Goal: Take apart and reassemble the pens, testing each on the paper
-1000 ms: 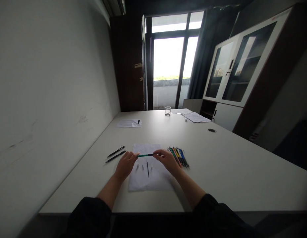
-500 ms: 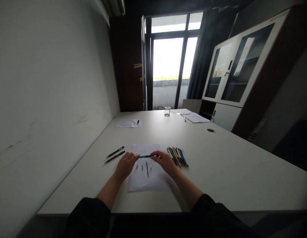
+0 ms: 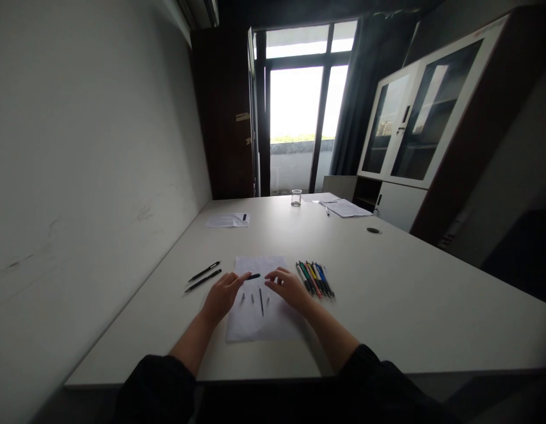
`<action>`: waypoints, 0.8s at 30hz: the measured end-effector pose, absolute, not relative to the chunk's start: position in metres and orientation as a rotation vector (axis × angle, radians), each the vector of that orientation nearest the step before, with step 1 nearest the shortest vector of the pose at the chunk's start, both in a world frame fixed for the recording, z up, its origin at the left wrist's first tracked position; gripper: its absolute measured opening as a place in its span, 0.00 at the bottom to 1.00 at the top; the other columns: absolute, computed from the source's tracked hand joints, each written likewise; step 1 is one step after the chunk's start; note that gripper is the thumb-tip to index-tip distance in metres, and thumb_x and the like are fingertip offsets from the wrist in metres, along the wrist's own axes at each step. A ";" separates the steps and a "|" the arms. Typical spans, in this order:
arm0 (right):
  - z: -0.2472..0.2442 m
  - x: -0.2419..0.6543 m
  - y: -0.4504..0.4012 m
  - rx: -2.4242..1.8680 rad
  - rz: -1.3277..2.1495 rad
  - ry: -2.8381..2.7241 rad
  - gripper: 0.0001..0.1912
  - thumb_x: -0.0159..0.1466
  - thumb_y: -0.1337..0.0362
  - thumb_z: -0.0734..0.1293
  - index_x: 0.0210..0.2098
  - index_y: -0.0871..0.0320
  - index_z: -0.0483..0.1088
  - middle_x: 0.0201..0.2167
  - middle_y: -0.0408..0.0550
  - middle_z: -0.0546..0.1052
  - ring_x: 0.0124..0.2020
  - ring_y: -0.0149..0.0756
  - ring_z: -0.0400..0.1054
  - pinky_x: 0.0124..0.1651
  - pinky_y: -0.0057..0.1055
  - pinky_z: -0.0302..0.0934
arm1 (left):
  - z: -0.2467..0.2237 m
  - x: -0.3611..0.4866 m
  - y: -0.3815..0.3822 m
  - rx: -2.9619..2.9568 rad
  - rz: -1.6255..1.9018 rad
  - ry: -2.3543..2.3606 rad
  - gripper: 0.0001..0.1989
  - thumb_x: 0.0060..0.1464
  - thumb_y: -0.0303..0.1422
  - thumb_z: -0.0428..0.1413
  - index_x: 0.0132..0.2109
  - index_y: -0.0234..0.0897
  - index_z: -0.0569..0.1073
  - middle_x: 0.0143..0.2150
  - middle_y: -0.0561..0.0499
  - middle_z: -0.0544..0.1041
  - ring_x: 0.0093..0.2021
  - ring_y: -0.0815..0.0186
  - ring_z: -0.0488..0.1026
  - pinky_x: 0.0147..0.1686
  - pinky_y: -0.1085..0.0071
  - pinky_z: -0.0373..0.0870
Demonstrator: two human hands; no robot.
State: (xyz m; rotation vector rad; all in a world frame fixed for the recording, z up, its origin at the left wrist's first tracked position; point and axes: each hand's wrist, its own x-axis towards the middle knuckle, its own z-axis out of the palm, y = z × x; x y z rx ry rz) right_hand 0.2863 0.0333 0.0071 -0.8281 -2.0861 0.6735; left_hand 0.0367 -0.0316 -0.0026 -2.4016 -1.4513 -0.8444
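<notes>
My left hand [image 3: 224, 292] is closed on a pen barrel [image 3: 254, 276], dark with a green end pointing right. Just right of that end, my right hand [image 3: 287, 285] is open, thumb and forefinger slightly apart and no longer touching it. Both hands are over a sheet of printed paper [image 3: 250, 327]. On the paper lie a thin pen refill [image 3: 261, 301] and several small pen parts [image 3: 252, 298], too small to make out well. To the right of my right hand, several colored pens [image 3: 316, 279] lie side by side in a row.
Two black pens [image 3: 204, 277] lie left of the paper on the white table [image 3: 388, 318]. Farther back are a clear glass [image 3: 296, 198], a paper [image 3: 226, 220] at left, and stacked papers [image 3: 350, 209] with a pen at right. A wall [image 3: 100, 235] borders the left side.
My right hand has let go of the pen barrel and sits slightly apart from it. The barrel in my left hand is now turned round, its green end to the right.
</notes>
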 end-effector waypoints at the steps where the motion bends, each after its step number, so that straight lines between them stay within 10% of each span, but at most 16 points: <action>1: 0.006 0.288 0.034 -0.828 0.671 -2.142 0.10 0.61 0.57 0.69 0.39 0.55 0.77 0.33 0.47 0.76 0.28 0.31 0.68 0.35 0.29 0.64 | -0.003 0.036 -0.032 -2.400 -0.854 -1.455 0.22 0.67 0.29 0.45 0.65 0.48 0.60 0.40 0.49 0.71 0.40 0.66 0.68 0.41 0.69 0.69; 13: -0.001 0.294 0.042 -0.793 0.613 -2.392 0.05 0.57 0.65 0.73 0.34 0.53 0.79 0.33 0.47 0.77 0.40 0.39 0.69 0.47 0.35 0.61 | -0.006 0.034 -0.030 -2.405 -0.887 -1.473 0.21 0.67 0.30 0.45 0.64 0.48 0.61 0.38 0.50 0.71 0.39 0.66 0.68 0.41 0.70 0.69; 24: 0.000 0.287 0.036 -0.779 0.739 -2.124 0.11 0.64 0.57 0.66 0.38 0.57 0.77 0.34 0.48 0.79 0.33 0.34 0.72 0.38 0.30 0.68 | -0.004 0.037 -0.031 -2.424 -0.855 -1.437 0.21 0.66 0.28 0.46 0.63 0.49 0.62 0.39 0.50 0.71 0.39 0.66 0.68 0.42 0.69 0.70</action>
